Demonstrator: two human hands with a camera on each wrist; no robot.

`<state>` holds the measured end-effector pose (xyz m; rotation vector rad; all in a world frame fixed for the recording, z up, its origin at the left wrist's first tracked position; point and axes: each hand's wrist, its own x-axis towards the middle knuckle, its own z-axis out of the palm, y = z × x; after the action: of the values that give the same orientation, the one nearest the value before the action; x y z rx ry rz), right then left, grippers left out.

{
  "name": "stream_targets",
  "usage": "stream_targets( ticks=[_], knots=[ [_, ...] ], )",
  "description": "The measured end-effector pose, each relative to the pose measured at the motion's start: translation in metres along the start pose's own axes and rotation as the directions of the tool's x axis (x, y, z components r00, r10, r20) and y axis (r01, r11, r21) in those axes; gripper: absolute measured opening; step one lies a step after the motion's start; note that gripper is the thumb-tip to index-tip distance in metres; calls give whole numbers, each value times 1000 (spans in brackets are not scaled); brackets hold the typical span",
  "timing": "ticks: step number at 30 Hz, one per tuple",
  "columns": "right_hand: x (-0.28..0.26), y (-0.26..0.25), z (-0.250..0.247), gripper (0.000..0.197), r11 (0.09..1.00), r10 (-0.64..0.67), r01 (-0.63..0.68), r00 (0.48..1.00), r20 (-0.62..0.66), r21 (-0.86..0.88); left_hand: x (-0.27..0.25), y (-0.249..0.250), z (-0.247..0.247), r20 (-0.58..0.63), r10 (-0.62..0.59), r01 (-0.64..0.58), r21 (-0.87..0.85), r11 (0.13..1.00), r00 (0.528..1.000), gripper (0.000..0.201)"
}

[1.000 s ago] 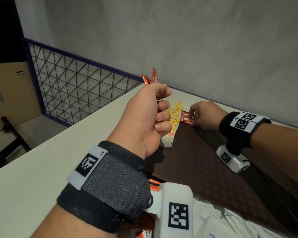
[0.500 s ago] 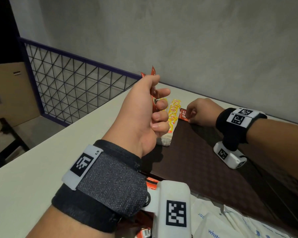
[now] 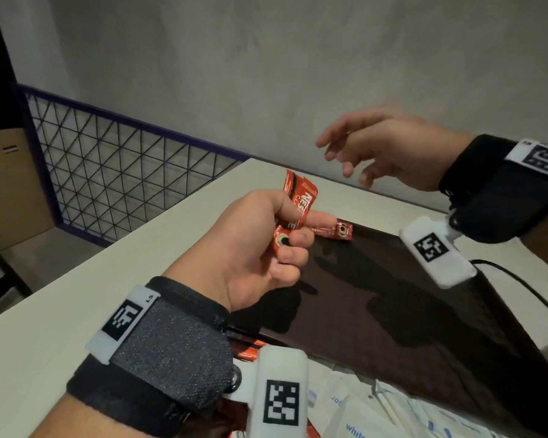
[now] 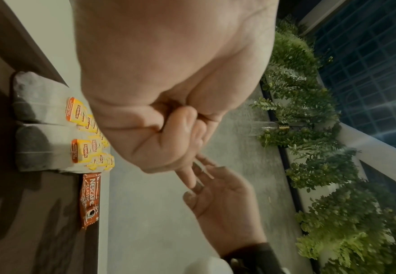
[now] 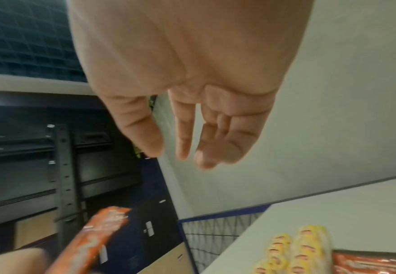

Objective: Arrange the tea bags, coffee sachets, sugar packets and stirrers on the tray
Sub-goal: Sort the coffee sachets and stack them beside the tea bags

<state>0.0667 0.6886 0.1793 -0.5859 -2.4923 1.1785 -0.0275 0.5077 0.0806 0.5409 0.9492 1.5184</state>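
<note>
My left hand (image 3: 293,235) grips a few red coffee sachets (image 3: 298,200) above the near left part of the dark brown tray (image 3: 393,305). One coffee sachet (image 3: 340,231) lies flat at the tray's far left corner, also in the left wrist view as the sachet (image 4: 90,200). Beside it sit tea bags with yellow tags (image 4: 82,129), hidden behind my left hand in the head view. My right hand (image 3: 342,159) hovers open and empty above the tray's far edge, its fingers (image 5: 185,140) spread and slightly blurred.
White sugar packets (image 3: 377,412) and more red sachets (image 3: 250,354) lie on the pale table (image 3: 76,311) at the tray's near edge. A black cable (image 3: 525,289) runs over the tray's right side. A grey wall stands behind, a wire fence (image 3: 124,172) to the left.
My right hand let go of the sachet laid on the tray's far corner and rose, opening, toward my left hand. The left hand turned, still holding its sachets.
</note>
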Motion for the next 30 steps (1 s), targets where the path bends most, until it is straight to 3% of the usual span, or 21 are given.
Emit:
stream_targets(
  ticks=[3,5,8,13,20,24,27,30],
  knots=[
    [-26,-21,8,38,994,-66,86,968,241,-72,-3,1,1,65,-49,47,36,998,997,44],
    [-34,-23,15,31,970,-100,162,946,308,-183,-5,1,3,94,-64,58,64,996,994,43],
    [-37,-19,18,21,945,-139,205,957,254,-254,-6,1,7,44,-38,34,90,995,998,30],
    [-40,-7,6,16,970,-120,133,990,76,-205,-3,2,10,-173,196,-185,80,980,965,27],
    [-50,2,7,24,993,-31,41,996,86,-109,-3,-2,10,-131,261,-246,123,962,956,26],
    [-48,5,13,35,999,-11,9,999,43,49,-5,-3,10,-102,276,-254,183,950,956,24],
    [-42,4,13,42,964,34,-27,999,-20,264,-6,-3,10,-80,276,-248,257,934,958,22],
    [-41,2,23,38,919,113,-124,992,51,374,-5,-3,9,-108,302,-265,268,926,947,18]
  ],
)
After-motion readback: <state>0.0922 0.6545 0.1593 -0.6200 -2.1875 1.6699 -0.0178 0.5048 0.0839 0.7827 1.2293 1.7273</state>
